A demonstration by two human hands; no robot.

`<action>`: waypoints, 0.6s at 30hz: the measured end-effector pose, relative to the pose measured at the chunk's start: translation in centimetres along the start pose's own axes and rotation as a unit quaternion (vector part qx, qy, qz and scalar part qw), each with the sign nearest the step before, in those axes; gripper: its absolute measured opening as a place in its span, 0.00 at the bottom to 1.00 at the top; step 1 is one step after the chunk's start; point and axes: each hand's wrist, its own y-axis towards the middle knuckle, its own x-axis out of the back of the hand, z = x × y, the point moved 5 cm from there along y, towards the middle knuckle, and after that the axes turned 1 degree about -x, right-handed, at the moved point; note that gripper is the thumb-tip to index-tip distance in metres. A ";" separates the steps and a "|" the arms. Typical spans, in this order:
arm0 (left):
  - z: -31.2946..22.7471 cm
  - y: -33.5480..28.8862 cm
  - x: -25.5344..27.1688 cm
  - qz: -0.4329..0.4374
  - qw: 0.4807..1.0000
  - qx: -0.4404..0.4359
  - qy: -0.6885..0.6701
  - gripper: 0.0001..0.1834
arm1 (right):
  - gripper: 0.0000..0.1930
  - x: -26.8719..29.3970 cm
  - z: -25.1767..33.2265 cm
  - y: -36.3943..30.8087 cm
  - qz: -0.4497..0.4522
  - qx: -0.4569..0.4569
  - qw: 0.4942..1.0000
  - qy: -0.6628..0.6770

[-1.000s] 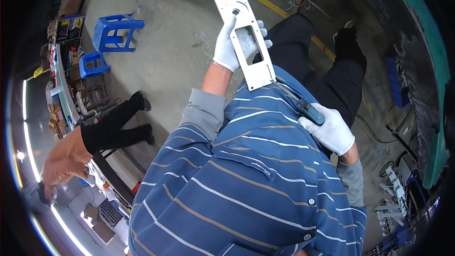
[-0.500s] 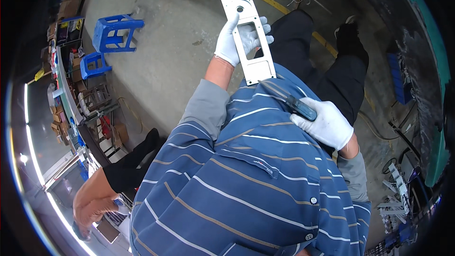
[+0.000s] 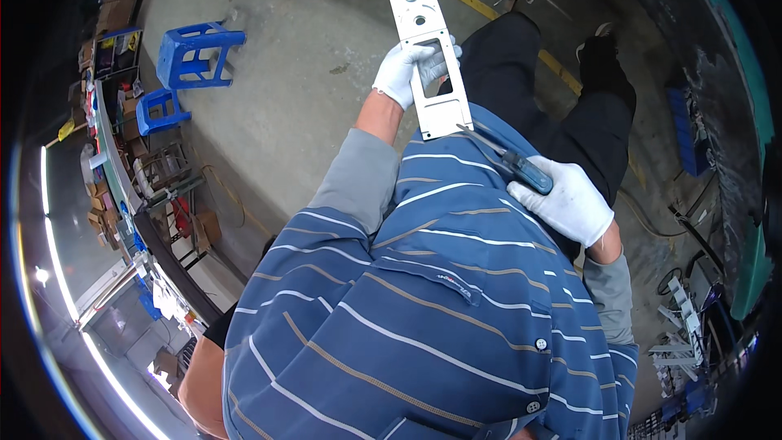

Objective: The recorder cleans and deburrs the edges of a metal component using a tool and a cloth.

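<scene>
My left hand [image 3: 405, 72], in a white glove, grips a long white metal plate [image 3: 429, 49] with round and rectangular cut-outs and holds it out over my lap. In my white-gloved right hand [image 3: 573, 205] is a screwdriver [image 3: 511, 162] with a blue handle. Its tip rests at the plate's lower right corner. My blue striped shirt [image 3: 423, 310] fills the lower middle, and my dark trousers [image 3: 554, 90] and a black shoe [image 3: 604, 61] show beyond the plate.
Grey concrete floor [image 3: 293, 90] with a yellow line lies ahead. Two blue plastic stools [image 3: 194, 50] stand at the left by a cluttered workbench [image 3: 122, 187]. Another person [image 3: 204, 375] is partly visible at the lower left. Cables and parts lie at the right.
The other person at the left has moved down toward the lower edge and is now mostly hidden behind my shirt. My hands, plate and screwdriver have barely shifted.
</scene>
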 end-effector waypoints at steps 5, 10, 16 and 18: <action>1.3 -0.2 1.5 -0.057 0.998 0.003 -0.007 0.24 | 0.16 -0.5 0.2 -0.3 0.006 0.043 0.999 -0.005; 1.1 -0.1 2.1 -0.034 0.999 0.016 0.036 0.23 | 0.17 0.5 0.2 -0.5 0.011 0.027 0.999 0.013; 1.0 -0.3 1.4 0.088 0.988 0.077 -0.104 0.22 | 0.19 1.0 -1.0 -0.5 0.003 -0.016 0.999 0.043; 0.9 -0.9 0.4 0.061 0.986 0.099 -0.116 0.22 | 0.20 0.6 -1.9 0.1 -0.023 -0.015 0.998 0.059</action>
